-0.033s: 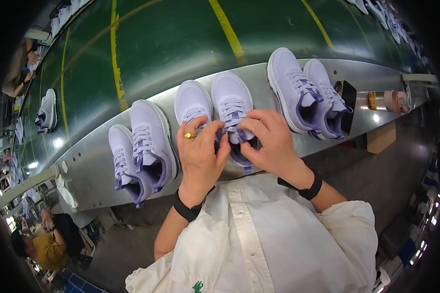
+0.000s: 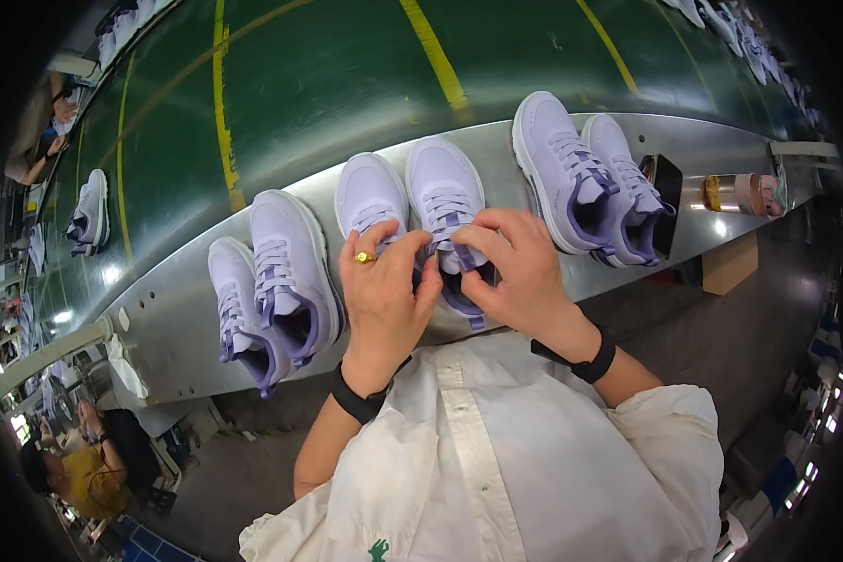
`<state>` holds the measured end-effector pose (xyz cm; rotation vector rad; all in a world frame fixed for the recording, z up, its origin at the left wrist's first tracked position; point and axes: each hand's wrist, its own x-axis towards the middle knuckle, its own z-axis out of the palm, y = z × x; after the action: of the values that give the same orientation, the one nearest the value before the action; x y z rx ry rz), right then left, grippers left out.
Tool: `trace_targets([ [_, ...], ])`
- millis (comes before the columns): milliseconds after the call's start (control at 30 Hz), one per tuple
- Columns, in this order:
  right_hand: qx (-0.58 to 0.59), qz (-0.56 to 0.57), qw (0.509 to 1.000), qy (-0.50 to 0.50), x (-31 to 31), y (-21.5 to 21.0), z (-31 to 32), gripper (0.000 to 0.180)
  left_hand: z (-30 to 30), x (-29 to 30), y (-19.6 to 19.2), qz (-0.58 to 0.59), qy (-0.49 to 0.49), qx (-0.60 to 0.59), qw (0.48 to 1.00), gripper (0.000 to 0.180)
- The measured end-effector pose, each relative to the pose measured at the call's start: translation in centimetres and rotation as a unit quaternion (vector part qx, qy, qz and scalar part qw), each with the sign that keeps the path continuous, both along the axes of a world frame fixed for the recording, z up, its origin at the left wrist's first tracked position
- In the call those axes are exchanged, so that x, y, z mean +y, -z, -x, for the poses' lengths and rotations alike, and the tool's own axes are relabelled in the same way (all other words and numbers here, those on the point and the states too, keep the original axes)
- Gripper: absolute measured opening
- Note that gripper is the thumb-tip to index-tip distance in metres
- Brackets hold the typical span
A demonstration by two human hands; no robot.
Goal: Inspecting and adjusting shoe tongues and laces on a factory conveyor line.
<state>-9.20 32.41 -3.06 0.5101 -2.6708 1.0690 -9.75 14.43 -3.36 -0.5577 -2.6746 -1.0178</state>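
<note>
Between my hands a lavender sneaker (image 2: 445, 173) stands toe away from me on the metal ledge. My left hand (image 2: 389, 286) is closed in a pinch at the left side of its tongue, just below the laces (image 2: 448, 208). Opposite it, my right hand (image 2: 523, 276) pinches at the right side of the tongue and its purple edge. The fingers hide exactly which bit each one grips. A matching sneaker (image 2: 370, 183) stands close on the left, its heel half covered by my left hand.
Further left sits another lavender pair (image 2: 290, 239), and one more pair (image 2: 557, 159) is on the right. Beyond them are a dark phone-like object (image 2: 665, 201) and a clear and pink bottle (image 2: 745, 194). A green belt (image 2: 328, 84) runs past the ledge (image 2: 173, 318). Co-workers are at far left.
</note>
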Motion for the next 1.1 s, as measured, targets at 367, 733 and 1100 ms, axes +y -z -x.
trace_targets([
  [367, 0.068, -0.045, 0.996, -0.024, -0.1, 0.4, 0.3, 0.033, -0.4, -0.5, 0.6, -0.011, 0.003, 0.005, 1.000, 0.025],
  [733, 0.081, -0.275, 0.952, -0.109, -1.7, -1.3, 0.4, 0.024, -0.5, -1.1, 0.7, -0.053, 0.029, -0.002, 0.998, 0.032],
  [1100, 0.091, -0.085, 0.992, -0.012, -1.0, 0.4, -1.3, 0.029, -0.7, -0.2, 0.1, -0.006, 0.018, 0.000, 1.000, 0.031],
])
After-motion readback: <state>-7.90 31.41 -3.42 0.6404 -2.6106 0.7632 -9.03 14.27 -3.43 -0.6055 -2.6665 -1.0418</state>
